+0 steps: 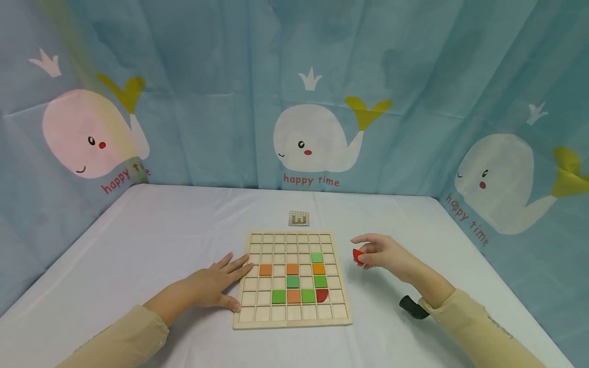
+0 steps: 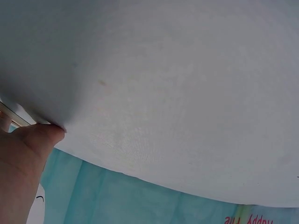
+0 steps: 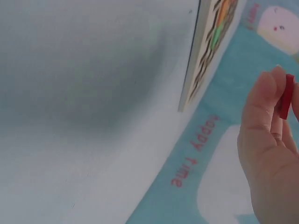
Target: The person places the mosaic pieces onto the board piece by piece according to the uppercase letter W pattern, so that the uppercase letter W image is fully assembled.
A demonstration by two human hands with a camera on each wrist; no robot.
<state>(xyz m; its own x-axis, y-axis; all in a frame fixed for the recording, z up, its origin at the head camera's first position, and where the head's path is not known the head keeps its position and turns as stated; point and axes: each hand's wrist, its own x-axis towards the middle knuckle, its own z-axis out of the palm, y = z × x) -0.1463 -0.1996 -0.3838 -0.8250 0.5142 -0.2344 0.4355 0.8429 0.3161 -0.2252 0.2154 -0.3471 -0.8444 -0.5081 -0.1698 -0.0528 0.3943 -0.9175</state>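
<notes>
A wooden grid board (image 1: 294, 324) lies on the white table, with several green and orange square tiles in its cells. A dark red quarter-round tile (image 1: 322, 295) sits in a cell at its lower right. My left hand (image 1: 216, 283) rests at the board's left edge, fingers spread and straight. In the left wrist view, the left hand (image 2: 28, 158) touches the board's edge. Right of the board, my right hand (image 1: 386, 255) pinches a small red tile (image 1: 357, 256) above the table. The right wrist view shows that red tile (image 3: 287, 97) edge-on between thumb and fingers.
Behind the board lies a small pattern card (image 1: 299, 219) with a printed grid. A black object (image 1: 413, 307) shows beside the right sleeve, its kind unclear. A blue curtain (image 1: 211, 102) with printed whales surrounds the white table (image 1: 193, 220).
</notes>
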